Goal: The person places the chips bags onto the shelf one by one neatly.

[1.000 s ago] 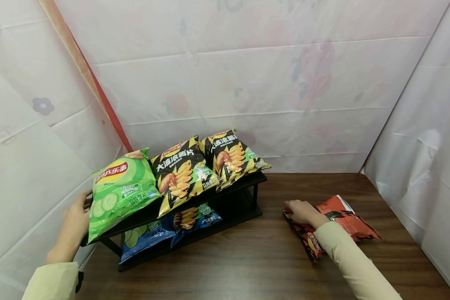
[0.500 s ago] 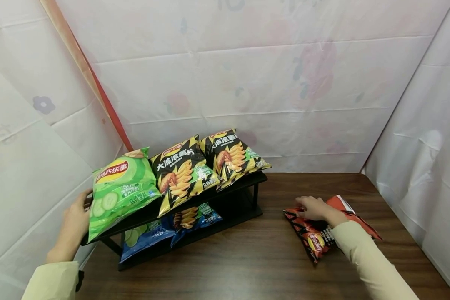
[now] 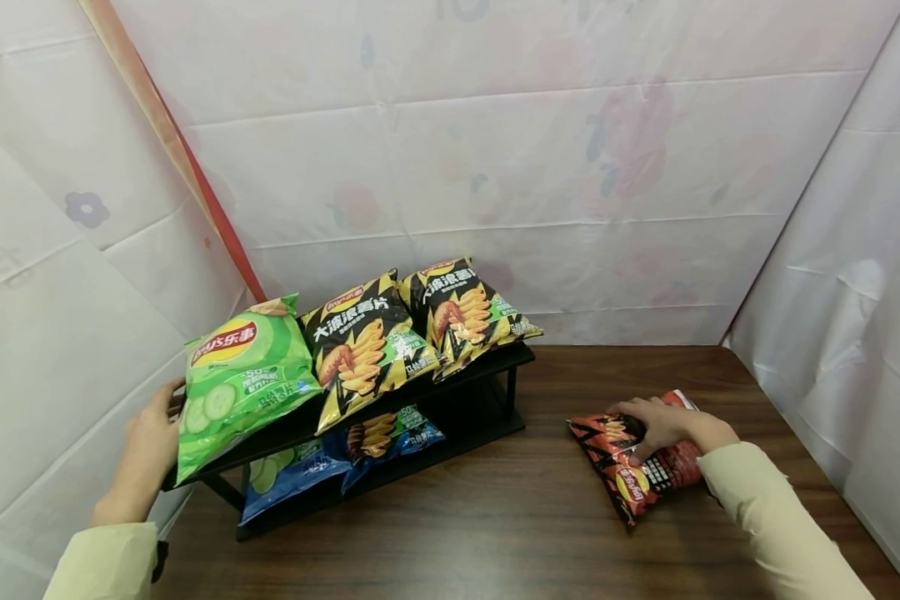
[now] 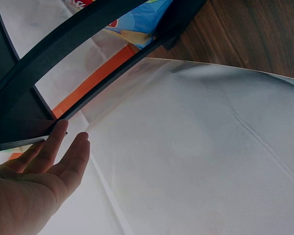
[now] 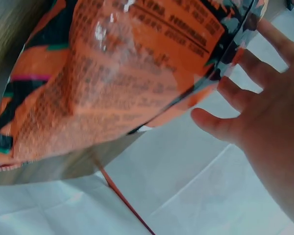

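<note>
In the head view, my left hand (image 3: 150, 429) touches the left end of a black two-tier shelf (image 3: 288, 435), beside a green chip bag (image 3: 242, 379). The left wrist view shows its fingers (image 4: 73, 159) nearly straight at the shelf's edge. My right hand (image 3: 663, 429) rests over a red-and-black chip bag (image 3: 630, 483) lying on the table at the right. In the right wrist view the fingers (image 5: 257, 68) are spread along the bag's edge, not curled round it. A red part with a white corner (image 3: 682, 398) shows behind the hand; whether it is a second bag I cannot tell.
Two black-and-yellow chip bags (image 3: 363, 350) lean on the upper tier, right of the green one. Blue bags (image 3: 292, 479) lie on the lower tier. Brown wooden table (image 3: 465, 533) spans between shelf and red bag; white patterned cloth (image 3: 495, 167) hangs behind and at both sides.
My right hand has slid rightward across the red bag from its left corner, uncovering more of its front. The left hand, shelf and bags on it have stayed in place.
</note>
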Tool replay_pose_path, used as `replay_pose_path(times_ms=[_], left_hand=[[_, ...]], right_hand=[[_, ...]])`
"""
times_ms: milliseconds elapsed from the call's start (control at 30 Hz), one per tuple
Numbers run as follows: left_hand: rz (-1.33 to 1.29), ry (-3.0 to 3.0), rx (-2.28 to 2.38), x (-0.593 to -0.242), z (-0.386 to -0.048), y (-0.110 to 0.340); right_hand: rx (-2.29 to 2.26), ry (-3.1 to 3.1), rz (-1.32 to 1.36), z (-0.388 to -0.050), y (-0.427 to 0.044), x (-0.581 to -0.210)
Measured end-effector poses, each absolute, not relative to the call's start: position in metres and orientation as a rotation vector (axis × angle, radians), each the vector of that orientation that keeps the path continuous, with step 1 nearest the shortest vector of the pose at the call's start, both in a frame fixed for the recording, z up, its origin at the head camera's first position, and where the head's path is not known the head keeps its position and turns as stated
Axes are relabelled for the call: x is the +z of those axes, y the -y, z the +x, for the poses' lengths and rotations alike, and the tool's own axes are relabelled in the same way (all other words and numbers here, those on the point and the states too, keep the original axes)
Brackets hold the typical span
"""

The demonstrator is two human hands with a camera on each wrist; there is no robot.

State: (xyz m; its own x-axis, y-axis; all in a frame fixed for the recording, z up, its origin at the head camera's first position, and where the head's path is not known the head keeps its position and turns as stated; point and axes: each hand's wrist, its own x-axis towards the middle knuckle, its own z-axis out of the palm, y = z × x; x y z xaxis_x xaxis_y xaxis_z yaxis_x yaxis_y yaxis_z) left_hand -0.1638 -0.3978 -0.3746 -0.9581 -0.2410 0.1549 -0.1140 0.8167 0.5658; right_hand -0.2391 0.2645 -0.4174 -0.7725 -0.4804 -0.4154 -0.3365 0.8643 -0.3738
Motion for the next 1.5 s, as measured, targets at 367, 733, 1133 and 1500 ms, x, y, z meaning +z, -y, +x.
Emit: replay_pose_path(times_ms=[367, 733, 1133, 1500], left_hand=[[0.280, 2.794, -0.854, -0.374, -0.163, 0.397], [0.275, 2.786, -0.844, -0.373, -0.163, 0.396], [0.249, 2.768, -0.834, -0.371, -0.164, 0.394], [0.251, 2.774, -0.867, -0.372, -0.163, 0.395]], right_hand=[[-0.175, -2.493, -0.583, -0.229, -0.261, -0.418], [-0.317, -2.595, -0.538, -0.230, -0.266, -0.430], [-0.246, -2.771, -0.414, -0.239, -0.250, -0.440], [-0.249, -2.848, -0.236, -0.248, -0.232, -0.449]])
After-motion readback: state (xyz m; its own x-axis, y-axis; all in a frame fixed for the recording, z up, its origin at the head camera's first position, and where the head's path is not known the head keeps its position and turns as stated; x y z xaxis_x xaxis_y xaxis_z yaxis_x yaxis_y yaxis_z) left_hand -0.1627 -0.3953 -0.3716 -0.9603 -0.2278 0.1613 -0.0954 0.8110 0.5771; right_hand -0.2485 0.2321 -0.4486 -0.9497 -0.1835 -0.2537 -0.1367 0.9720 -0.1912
